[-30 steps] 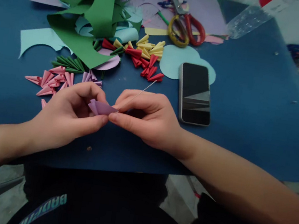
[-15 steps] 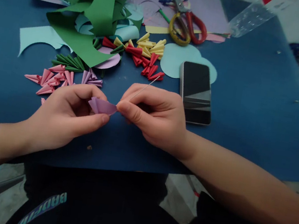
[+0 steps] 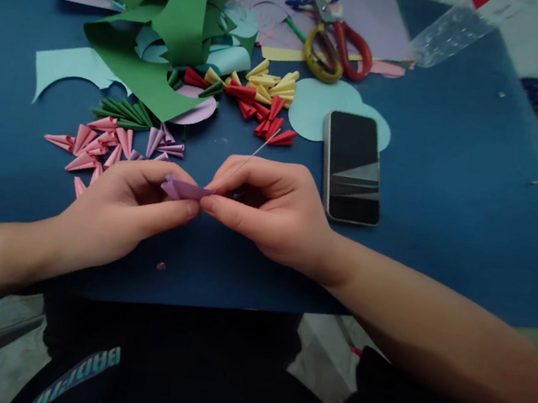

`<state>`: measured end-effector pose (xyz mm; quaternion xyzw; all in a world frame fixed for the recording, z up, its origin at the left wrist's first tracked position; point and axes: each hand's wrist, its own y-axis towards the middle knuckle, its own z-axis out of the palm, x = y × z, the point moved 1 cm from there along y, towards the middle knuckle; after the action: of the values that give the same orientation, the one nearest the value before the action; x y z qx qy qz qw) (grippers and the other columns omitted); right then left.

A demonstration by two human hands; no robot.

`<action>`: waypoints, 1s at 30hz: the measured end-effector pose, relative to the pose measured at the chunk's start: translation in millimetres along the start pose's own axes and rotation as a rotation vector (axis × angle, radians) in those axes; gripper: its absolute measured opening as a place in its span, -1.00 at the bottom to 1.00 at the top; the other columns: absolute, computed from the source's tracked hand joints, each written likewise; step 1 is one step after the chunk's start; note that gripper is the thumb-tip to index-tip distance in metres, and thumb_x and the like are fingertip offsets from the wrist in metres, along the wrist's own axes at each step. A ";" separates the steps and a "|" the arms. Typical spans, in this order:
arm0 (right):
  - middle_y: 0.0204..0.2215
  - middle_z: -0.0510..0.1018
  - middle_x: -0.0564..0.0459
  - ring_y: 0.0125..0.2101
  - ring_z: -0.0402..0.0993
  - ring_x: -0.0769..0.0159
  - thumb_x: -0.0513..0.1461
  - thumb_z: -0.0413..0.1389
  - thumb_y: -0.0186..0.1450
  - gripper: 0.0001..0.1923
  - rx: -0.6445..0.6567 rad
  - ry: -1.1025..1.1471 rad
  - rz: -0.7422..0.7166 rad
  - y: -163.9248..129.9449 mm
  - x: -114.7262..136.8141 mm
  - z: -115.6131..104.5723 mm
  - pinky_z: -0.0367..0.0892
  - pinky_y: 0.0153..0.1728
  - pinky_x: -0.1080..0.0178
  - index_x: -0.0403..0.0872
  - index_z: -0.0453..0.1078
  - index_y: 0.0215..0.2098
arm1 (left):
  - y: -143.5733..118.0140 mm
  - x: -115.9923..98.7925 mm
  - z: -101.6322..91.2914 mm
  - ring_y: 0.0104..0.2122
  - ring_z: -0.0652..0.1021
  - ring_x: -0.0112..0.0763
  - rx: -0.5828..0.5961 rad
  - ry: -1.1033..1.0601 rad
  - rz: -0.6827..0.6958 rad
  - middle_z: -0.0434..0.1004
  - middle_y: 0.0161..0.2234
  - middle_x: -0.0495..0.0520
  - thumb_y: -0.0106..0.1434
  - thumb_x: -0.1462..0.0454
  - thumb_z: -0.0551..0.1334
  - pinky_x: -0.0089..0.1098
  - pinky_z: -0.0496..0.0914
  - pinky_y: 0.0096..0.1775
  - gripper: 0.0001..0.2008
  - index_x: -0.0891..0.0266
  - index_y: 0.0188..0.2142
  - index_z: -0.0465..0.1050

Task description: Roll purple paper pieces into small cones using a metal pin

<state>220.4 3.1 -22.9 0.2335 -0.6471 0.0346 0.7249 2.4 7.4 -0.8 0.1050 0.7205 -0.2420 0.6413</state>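
Observation:
My left hand (image 3: 131, 208) pinches a small piece of purple paper (image 3: 180, 188) between thumb and fingers, just above the blue table (image 3: 450, 208). My right hand (image 3: 268, 205) meets it from the right and grips a thin pale stick (image 3: 259, 151) that slants up and away past the knuckles. The stick's near end lies against the paper's right tip, and the paper is curled around it into a narrow roll. Both hands touch at the fingertips.
Rolled paper cones lie behind the hands: pink (image 3: 88, 142), purple (image 3: 164, 142), green (image 3: 123, 112), red (image 3: 266, 117), yellow (image 3: 271, 84). A dark phone (image 3: 353, 167) lies right of my right hand on a light blue cutout. Green paper scraps (image 3: 171, 25), scissors (image 3: 330, 42) and a plastic bottle (image 3: 451, 30) sit farther back.
The purple paper has been rolled tighter and flatter around the stick. My right hand's fingertips have closed in on my left thumb, and the stick has tilted slightly.

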 end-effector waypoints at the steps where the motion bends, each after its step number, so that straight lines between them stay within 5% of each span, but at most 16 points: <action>1: -0.36 0.73 0.05 -0.36 0.60 0.38 -0.25 0.58 0.28 -0.84 -0.002 0.021 0.012 0.1 0.4 0.0 0.48 -0.37 0.34 -0.10 0.72 -0.30 | -0.5 -0.6 -0.1 -0.41 0.53 -0.37 0.002 0.032 0.008 0.58 -0.43 -0.04 0.20 0.13 0.62 -0.40 0.42 -0.38 -0.81 0.10 -0.29 0.73; 15: -0.41 0.68 0.08 -0.39 0.54 0.41 -0.22 0.62 0.23 -0.76 -0.024 0.101 0.035 -0.7 -0.2 3.1 0.44 -0.39 0.36 -0.11 0.68 -0.38 | -13.3 -10.7 2.6 -0.36 0.58 -0.39 -0.068 0.391 0.383 0.65 -0.37 -0.06 0.39 0.35 0.40 -0.35 0.45 -0.28 -0.83 0.12 -0.36 0.55; 26: -0.30 0.74 0.03 -0.32 0.63 0.34 -0.27 0.59 0.24 -0.82 -0.080 0.024 0.045 -4.7 4.5 7.4 0.48 -0.39 0.36 -0.06 0.79 -0.20 | -10.2 -10.4 1.4 -0.36 0.58 -0.34 -0.131 0.234 0.260 0.68 -0.39 -0.06 0.33 0.29 0.48 -0.34 0.43 -0.31 -0.96 0.11 -0.29 0.73; 30: -0.35 0.73 0.06 -0.45 0.55 0.43 -0.28 0.61 0.20 -0.82 -0.093 0.111 0.108 -4.7 6.2 8.3 0.43 -0.45 0.38 -0.10 0.75 -0.31 | -9.2 -8.4 1.0 -0.37 0.60 -0.33 -0.110 0.270 0.263 0.69 -0.37 -0.05 0.34 0.25 0.49 -0.35 0.44 -0.32 -0.98 0.11 -0.25 0.73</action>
<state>215.4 -5.8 -17.8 0.1619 -0.6187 0.0564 0.7667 0.4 0.4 9.3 0.1947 0.7923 -0.1003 0.5695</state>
